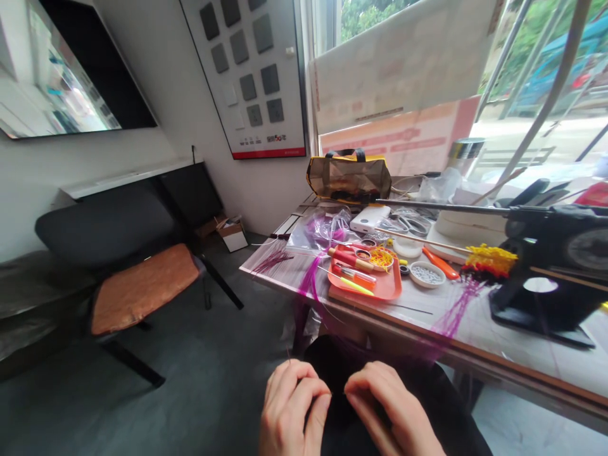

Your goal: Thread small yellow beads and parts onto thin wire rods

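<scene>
My left hand is closed in a pinch above my dark-clothed lap. A thin dark strand sticks up from behind its knuckles. Close by, to its right, my right hand is also pinched, thumb against forefinger. The fingertips of the two hands face each other with a small gap between. Whatever lies between the right fingertips is too fine to make out. Beyond the hands, purple threads hang over the table's front edge, and a second purple bundle trails from a yellow, red and black tufted piece.
On the table, an orange tray carries several hand tools and a dish of yellow bits. Beside it are a bowl of small grey beads and an orange-handled tool. A black stand is at right, a chair at left.
</scene>
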Tool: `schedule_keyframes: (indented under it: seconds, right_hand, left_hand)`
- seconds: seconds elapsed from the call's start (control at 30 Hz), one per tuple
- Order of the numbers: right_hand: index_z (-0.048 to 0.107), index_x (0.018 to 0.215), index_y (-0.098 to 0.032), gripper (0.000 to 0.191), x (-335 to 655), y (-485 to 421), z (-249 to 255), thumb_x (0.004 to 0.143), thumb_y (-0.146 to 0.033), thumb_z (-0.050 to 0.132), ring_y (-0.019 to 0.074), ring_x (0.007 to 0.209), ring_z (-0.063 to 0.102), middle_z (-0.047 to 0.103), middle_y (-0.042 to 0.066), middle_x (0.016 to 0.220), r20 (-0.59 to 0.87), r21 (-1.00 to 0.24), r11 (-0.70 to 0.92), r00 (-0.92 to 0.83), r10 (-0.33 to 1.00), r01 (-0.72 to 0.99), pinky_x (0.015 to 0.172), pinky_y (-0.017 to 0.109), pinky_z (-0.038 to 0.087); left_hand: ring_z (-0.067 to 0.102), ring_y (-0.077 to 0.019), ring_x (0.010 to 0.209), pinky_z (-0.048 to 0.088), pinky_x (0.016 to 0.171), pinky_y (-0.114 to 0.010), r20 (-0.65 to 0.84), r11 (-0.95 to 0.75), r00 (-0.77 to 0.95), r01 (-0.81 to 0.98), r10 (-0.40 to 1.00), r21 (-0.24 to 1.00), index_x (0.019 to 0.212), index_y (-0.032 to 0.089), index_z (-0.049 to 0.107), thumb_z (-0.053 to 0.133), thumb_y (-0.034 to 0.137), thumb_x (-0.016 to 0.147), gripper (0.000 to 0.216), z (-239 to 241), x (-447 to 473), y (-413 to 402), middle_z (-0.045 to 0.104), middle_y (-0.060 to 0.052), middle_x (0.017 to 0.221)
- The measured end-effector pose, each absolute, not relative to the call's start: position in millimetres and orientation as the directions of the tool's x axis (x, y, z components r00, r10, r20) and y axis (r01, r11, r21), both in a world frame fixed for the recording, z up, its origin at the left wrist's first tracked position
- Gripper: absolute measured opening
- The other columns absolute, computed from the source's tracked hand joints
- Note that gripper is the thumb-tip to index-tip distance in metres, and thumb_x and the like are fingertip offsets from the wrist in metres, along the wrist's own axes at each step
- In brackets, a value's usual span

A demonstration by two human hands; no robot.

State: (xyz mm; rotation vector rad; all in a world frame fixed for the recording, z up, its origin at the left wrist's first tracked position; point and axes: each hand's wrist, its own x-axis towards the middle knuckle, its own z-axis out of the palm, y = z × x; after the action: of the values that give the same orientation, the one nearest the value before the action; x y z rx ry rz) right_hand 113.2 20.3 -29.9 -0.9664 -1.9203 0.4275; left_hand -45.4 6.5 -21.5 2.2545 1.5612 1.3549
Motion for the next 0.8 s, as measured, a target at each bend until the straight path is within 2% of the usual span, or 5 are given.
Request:
schedule_keyframes:
  seconds: [0.1, 0.23, 0.43, 0.57, 0.8]
  right_hand:
    - [0.052, 0.078, -0.021, 0.011, 113.3, 20.8, -25.6, 0.087, -0.018, 0.048, 0.0133, 0.056, 0.056, 0.056, -0.001, 0.062, 0.633, -0.560, 0.677, -0.280, 0.722, 0.478, 0.053, 0.023, 0.049]
    - [0.053, 0.086, -0.020, 0.007, 116.2, 22.3, -24.2, 0.089, -0.021, 0.046, 0.0134, 0.058, 0.057, 0.057, 0.000, 0.065, 0.633, -0.567, 0.657, -0.247, 0.734, 0.497, 0.053, 0.022, 0.050]
    - [0.051, 0.074, -0.021, 0.014, 117.8, 21.1, -27.2, 0.088, -0.018, 0.048, 0.0128, 0.053, 0.054, 0.054, -0.001, 0.057, 0.700, -0.477, 0.726, -0.285, 0.655, 0.495, 0.053, 0.023, 0.049]
    - [0.052, 0.087, -0.021, 0.004, 122.9, 18.9, -33.8, 0.084, -0.018, 0.053, 0.0143, 0.059, 0.056, 0.057, 0.000, 0.064, 0.673, -0.503, 0.704, -0.284, 0.683, 0.502, 0.055, 0.023, 0.050]
    - [0.051, 0.073, -0.022, 0.015, 115.1, 19.2, -26.0, 0.088, -0.021, 0.049, 0.0131, 0.053, 0.053, 0.053, -0.002, 0.054, 0.736, -0.482, 0.732, -0.231, 0.637, 0.482, 0.051, 0.022, 0.049]
  left_hand:
    - [0.055, -0.0171, 0.073, 0.041, 0.074, -0.032, 0.612, -0.498, 0.141, 0.733, 0.778, 0.464, 0.073, 0.022, 0.055, 0.044, 0.022, 0.088, 0.019, -23.0, -44.7, 5.1, 0.058, -0.001, 0.072]
    - [0.055, -0.0159, 0.069, 0.037, 0.074, -0.032, 0.590, -0.503, 0.201, 0.763, 0.782, 0.407, 0.072, 0.022, 0.054, 0.043, 0.020, 0.088, 0.019, -21.5, -45.5, 2.6, 0.057, 0.000, 0.069]
    - [0.054, -0.0141, 0.062, 0.036, 0.070, -0.030, 0.578, -0.561, 0.326, 0.776, 0.748, 0.288, 0.071, 0.020, 0.053, 0.043, 0.019, 0.088, 0.020, -19.5, -45.3, 0.6, 0.056, 0.002, 0.062]
    - [0.052, -0.0138, 0.058, 0.037, 0.068, -0.031, 0.630, -0.545, 0.269, 0.785, 0.729, 0.295, 0.067, 0.020, 0.053, 0.038, 0.023, 0.090, 0.027, -21.2, -41.6, -0.3, 0.054, 0.002, 0.057]
    - [0.049, -0.0137, 0.055, 0.037, 0.066, -0.031, 0.700, -0.551, 0.227, 0.787, 0.677, 0.277, 0.063, 0.021, 0.052, 0.036, 0.028, 0.091, 0.033, -28.1, -36.7, 0.0, 0.053, 0.002, 0.053]
